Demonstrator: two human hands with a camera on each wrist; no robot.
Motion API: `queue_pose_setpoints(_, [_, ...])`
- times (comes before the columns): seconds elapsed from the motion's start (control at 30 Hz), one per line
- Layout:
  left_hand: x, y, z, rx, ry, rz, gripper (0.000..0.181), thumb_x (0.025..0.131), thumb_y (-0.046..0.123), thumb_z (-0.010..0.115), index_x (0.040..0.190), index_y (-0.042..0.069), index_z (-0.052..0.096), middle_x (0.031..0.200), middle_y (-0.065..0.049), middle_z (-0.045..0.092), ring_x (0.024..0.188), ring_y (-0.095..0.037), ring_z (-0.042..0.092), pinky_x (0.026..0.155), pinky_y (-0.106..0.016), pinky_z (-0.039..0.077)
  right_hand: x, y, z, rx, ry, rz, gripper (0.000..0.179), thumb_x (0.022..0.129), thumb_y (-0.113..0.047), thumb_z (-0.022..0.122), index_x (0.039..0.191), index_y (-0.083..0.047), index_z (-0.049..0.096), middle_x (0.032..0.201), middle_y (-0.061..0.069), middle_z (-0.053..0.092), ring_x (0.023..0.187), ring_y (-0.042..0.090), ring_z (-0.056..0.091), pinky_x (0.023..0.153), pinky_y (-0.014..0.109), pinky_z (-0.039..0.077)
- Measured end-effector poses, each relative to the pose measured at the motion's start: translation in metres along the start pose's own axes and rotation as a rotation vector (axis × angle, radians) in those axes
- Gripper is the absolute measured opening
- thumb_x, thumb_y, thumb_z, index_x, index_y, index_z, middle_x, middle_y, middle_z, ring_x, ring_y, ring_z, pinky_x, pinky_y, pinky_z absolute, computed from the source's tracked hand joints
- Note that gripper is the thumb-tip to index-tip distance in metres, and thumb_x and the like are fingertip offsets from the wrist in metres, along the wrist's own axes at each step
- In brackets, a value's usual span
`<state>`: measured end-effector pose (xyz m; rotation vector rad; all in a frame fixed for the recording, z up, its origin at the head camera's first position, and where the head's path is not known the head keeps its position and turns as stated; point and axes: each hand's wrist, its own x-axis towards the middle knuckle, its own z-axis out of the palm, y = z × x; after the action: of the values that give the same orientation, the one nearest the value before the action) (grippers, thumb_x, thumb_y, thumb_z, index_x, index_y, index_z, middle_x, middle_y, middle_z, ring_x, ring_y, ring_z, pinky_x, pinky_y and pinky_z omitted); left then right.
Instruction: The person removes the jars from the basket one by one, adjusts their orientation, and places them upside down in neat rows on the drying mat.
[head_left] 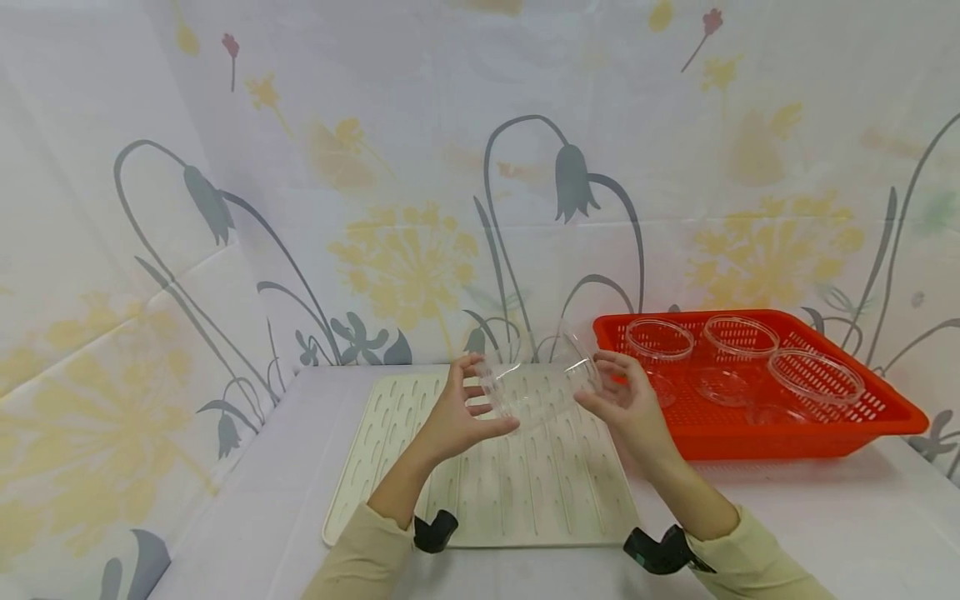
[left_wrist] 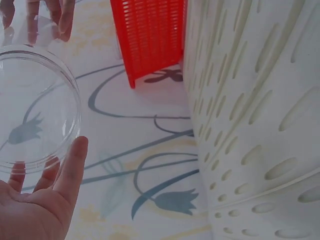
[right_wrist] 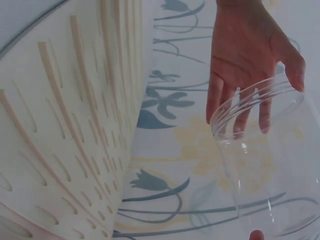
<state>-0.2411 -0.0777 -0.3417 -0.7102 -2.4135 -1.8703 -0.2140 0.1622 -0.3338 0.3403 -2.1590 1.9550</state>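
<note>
1. Jar (head_left: 536, 383) in both my hands, lifted above the mat (head_left: 517, 508), lying on its side and tilted; clear, so the mat shows through it.
2. Left hand (head_left: 465, 412): thumb and fingers spread wide, curved round the rim end. Right hand (head_left: 630, 400): fingers bent round the other end, thumb on the lower side. Grip two-sided.
3. Main obstacle: red basket (head_left: 780, 444), to my right, its left end just beyond my right hand and near the mat's right edge. Slotted sides, raised lip.
4. Inside the basket, three other jars (head_left: 732, 358), also clear: two towards the back, one nearer its right end. Rims face up, standing about lip height or above.
5. Wall cloth (head_left: 420, 125), flower-printed, rises behind everything; the mat's far edge comes close to its foot.
6. Black wrist mounts (head_left: 437, 532) hang at my cuffs; the left one overlaps the mat's near edge from above.
7. Room: mat surface, pale with raised ribs, extends under and in front of the jar. White table (head_left: 255, 517) continues left of the mat; only a narrow strip shows between mat and basket.
</note>
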Motion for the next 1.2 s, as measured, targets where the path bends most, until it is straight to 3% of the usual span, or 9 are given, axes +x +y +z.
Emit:
queue_pose_setpoints(0.23, [0.001,-0.002,0.000,0.013,-0.025,0.026,0.085,0.074,0.015,0.077,0.137,0.007,0.021,0.136,-0.018,0.031,0.121,-0.038,0.042,0.100,-0.041,0.038,0.003,-0.003,0.004,0.124,0.034,0.029,0.055,0.088,-0.005,0.062,0.132,-0.004,0.029,0.129,0.017,0.033,0.107,0.017,0.054,0.084,0.021,0.048])
queue_pose_setpoints(0.37, [0.000,-0.002,0.001,0.025,-0.028,0.026,0.085,0.074,0.017,0.078,0.137,0.006,0.021,0.134,-0.016,0.035,0.123,-0.035,0.042,0.103,-0.042,0.034,0.004,-0.005,0.005,0.136,0.029,0.047,0.057,0.089,-0.007,0.061,0.134,-0.005,0.026,0.130,0.018,0.033,0.102,0.008,0.054,0.085,0.019,0.047])
queue_pose_setpoints(0.57, [0.000,-0.003,0.002,0.060,-0.056,0.007,0.084,0.076,0.021,0.077,0.137,0.007,0.022,0.135,-0.013,0.041,0.125,-0.027,0.041,0.104,-0.044,0.031,0.003,-0.007,0.007,0.142,-0.027,0.036,0.061,0.089,-0.013,0.060,0.137,-0.002,0.023,0.126,0.015,0.042,0.106,0.013,0.051,0.089,0.021,0.044])
queue_pose_setpoints(0.83, [-0.003,-0.002,0.003,0.133,-0.062,-0.053,0.087,0.072,0.030,0.079,0.137,0.012,0.024,0.137,-0.014,0.041,0.123,-0.036,0.039,0.099,-0.049,0.036,0.004,-0.007,0.007,0.137,-0.104,-0.038,0.057,0.088,-0.011,0.059,0.134,-0.006,0.025,0.120,0.010,0.046,0.104,0.019,0.053,0.092,0.037,0.045])
queue_pose_setpoints(1.0, [-0.003,0.000,0.002,0.128,-0.067,-0.035,0.087,0.072,0.027,0.080,0.137,0.008,0.026,0.140,-0.012,0.038,0.127,-0.028,0.037,0.104,-0.046,0.030,0.006,-0.010,0.007,0.098,-0.138,-0.046,0.059,0.086,-0.010,0.060,0.134,-0.007,0.026,0.123,0.015,0.045,0.108,0.024,0.051,0.090,0.038,0.045])
queue_pose_setpoints(1.2, [-0.004,0.000,0.002,0.136,-0.068,-0.033,0.079,0.070,0.027,0.081,0.131,0.007,0.035,0.133,-0.012,0.041,0.124,-0.027,0.039,0.102,-0.043,0.033,0.009,-0.012,0.007,0.054,-0.187,-0.075,0.063,0.084,-0.008,0.061,0.136,-0.005,0.026,0.125,0.017,0.044,0.112,0.030,0.046,0.087,0.042,0.046])
